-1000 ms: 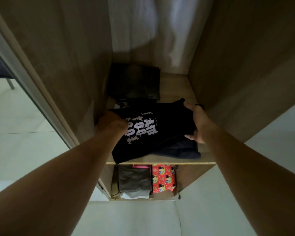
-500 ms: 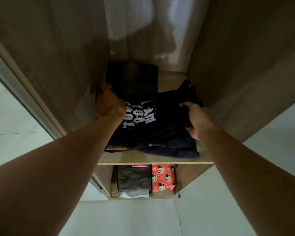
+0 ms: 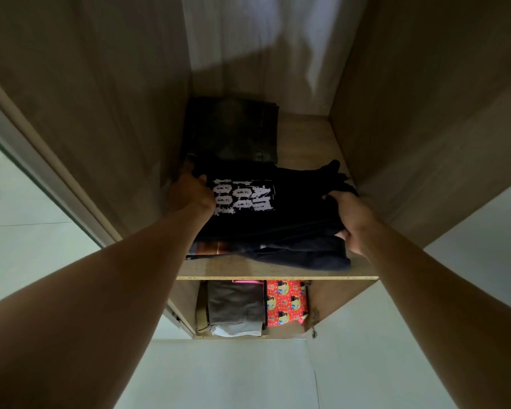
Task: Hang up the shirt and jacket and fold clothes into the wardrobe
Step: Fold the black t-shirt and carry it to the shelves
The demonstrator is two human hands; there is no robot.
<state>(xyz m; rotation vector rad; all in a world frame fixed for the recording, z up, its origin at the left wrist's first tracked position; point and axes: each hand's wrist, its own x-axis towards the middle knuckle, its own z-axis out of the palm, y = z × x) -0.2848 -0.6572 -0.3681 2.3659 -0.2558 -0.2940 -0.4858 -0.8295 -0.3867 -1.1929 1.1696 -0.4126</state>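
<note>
The wardrobe's (image 3: 101,113) left wall, a smooth board with pale wood grain, is rising on the left. Just beside it the left hand (image 3: 189,193) is resting at the left edge of the black T-shirt (image 3: 292,214), thumb lying on the cloth. Its fingers are hiding behind the back of the hand, so I cannot tell whether they are apart or clamping the fabric. The T-shirt, soft and folded into a rough rectangle with a cracked white print facing up, is lying on a dark pile at the near part of the shelf (image 3: 278,278). Farther back a folded dark garment (image 3: 233,128) is lying flat, its detail lost in gloom. The right hand (image 3: 351,219) is gripping the T-shirt's bunched right edge, thumb above and fingers clamping from below. Under the shelf, a grey folded garment (image 3: 236,305) and a red patterned packet (image 3: 286,302) are showing, partly cut off by the board.
</note>
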